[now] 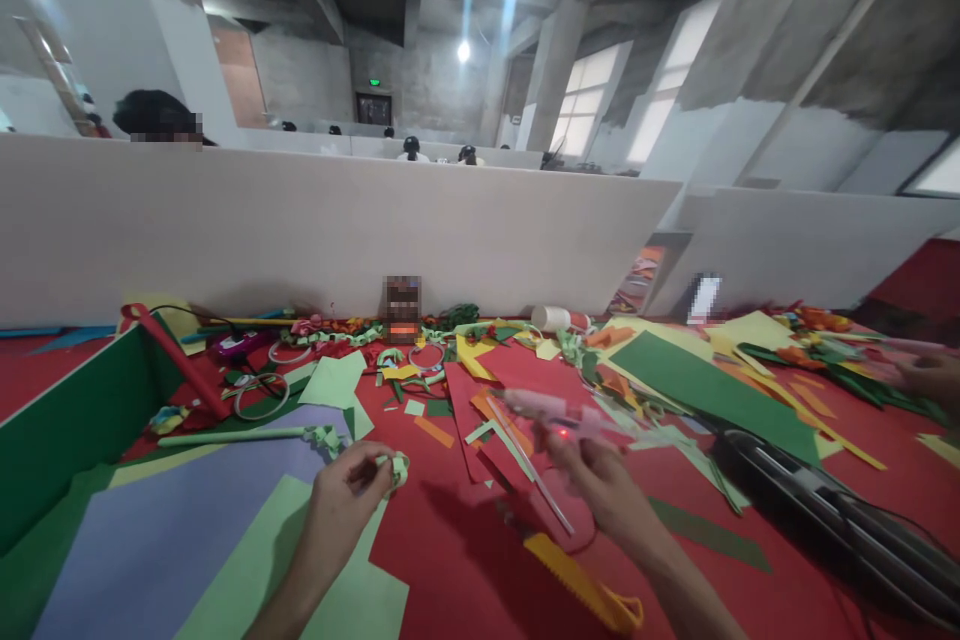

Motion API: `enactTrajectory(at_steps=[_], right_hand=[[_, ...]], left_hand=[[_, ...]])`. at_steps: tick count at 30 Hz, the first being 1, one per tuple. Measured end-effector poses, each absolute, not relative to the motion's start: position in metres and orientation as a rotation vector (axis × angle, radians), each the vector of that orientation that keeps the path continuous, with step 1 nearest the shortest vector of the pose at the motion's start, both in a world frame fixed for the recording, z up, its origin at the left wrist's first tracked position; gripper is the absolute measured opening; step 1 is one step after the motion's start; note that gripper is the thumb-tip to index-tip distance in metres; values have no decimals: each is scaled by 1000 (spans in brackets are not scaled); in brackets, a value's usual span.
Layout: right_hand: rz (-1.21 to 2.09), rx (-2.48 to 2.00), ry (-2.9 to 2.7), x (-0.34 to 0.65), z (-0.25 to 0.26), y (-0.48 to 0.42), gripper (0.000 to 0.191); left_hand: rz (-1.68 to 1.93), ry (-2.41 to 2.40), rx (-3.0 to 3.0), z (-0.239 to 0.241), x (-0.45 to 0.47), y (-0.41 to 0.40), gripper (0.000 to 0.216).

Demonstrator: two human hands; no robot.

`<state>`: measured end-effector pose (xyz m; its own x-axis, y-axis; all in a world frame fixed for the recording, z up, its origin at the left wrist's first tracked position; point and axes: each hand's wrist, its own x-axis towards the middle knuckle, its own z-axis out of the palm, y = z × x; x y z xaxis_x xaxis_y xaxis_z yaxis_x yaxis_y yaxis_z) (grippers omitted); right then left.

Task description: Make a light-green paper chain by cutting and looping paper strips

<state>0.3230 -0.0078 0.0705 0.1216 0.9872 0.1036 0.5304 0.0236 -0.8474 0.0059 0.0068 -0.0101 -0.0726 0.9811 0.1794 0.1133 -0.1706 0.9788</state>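
My left hand (349, 485) pinches a small curled piece of light green paper (400, 468) between thumb and fingertips, above the red table. My right hand (596, 475) is closed around a pink hot glue gun (555, 410) with a red light glowing on it; its nozzle points left and away from me. Beneath the gun lies a thin whitish stick (536, 475) among paper scraps. Nearer to me, between my forearms, rests a yellow-handled tool (581, 575), its far end dark and blurred. A rolled green paper stem (240, 437) with a curled end lies beyond my left hand.
Purple sheets (187, 510) and light green sheets (247, 550) cover the left side, beside a green box wall (82, 420). A long black device (817, 510) with a cord lies right. A white partition (337, 230) stands behind scraps and rolls. Another person's hand (930, 380) shows far right.
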Motion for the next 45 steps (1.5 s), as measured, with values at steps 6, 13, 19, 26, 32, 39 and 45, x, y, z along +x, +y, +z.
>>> enactTrajectory(at_steps=[6,13,19,26,32,39,45], right_hand=[[994,-1527,-1827,267,47,-12,57],[1019,-1544,-1896,249,37,-22,60],[1019,-1507,-1935,250,35,-22,56],[993,-1413,-1962,245,46,-22,53],[931,-1455,-1951,246,45,-22,50],[979,-1403,-1975,245,48,-22,47],[945,-1507,-1961,248,41,-24,51]], left_hand=[[1379,1290,1462,-7,2,8,17],[1344,1290,1529,-5,2,6,19],[1326,1304,1539,-5,2,4,17],[1345,1286,1565,-1,3,4,15],[1350,1288,1562,4,4,2,16],[1366,1300,1575,1,3,4,15],[1362,1314,1543,2,2,4,15]])
